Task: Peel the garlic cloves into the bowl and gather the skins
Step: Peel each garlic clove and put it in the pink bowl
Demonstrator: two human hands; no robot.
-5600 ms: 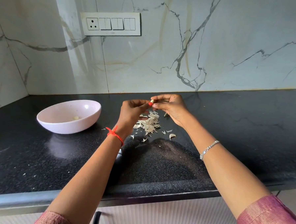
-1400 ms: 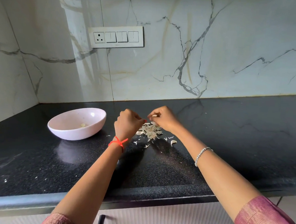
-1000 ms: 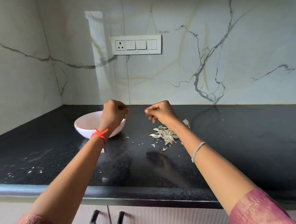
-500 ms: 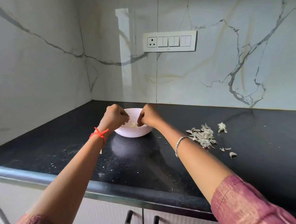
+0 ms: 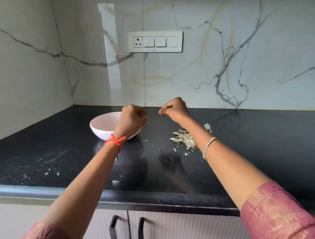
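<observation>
Hovering clenched hands, contents unclear, left hand [image 5: 133,118] over upright bowl [image 5: 100,130], right hand [image 5: 175,109] near skins [image 5: 184,139].

countertop [image 5: 260,152]: glossy blk stone | wall [image 5: 192,75]: polished marble | skins [image 5: 184,139]: papery
</observation>
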